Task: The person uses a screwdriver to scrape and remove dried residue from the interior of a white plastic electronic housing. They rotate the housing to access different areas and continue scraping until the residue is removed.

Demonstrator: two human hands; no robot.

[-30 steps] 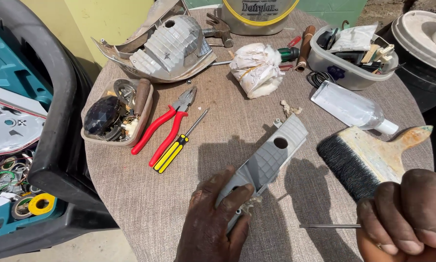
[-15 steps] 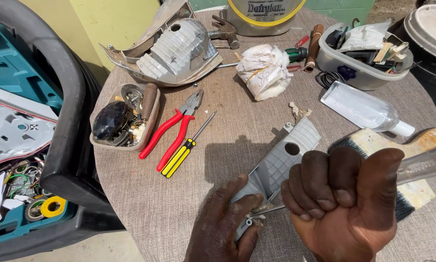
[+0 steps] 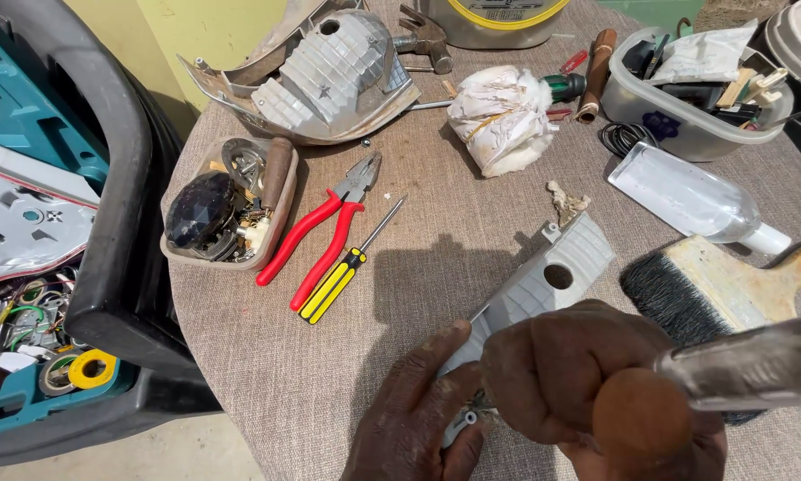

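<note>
Grey ribbed plastic panel (image 3: 543,285) lies near the tabletop's (image 3: 418,267) front edge, its lower end gripped by the left hand (image 3: 418,419). Right hand (image 3: 588,383) is closed around a clear-handled screwdriver (image 3: 739,365).

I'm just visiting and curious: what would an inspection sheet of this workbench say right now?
Surface: round table under a grey-brown woven cloth.
Job's things: grey ribbed plastic piece with a round hole, lying flat; clear-handled tool.
Clutter: red pliers, yellow-and-black screwdriver, paintbrush, clear bottle, small tray, grey tub, reflector housing, white wad.
Hands: left hand steadies the piece's near end; right hand grips the tool.
Cables: black coil beside the tub.
Surroundings: teal and black case at left.
</note>
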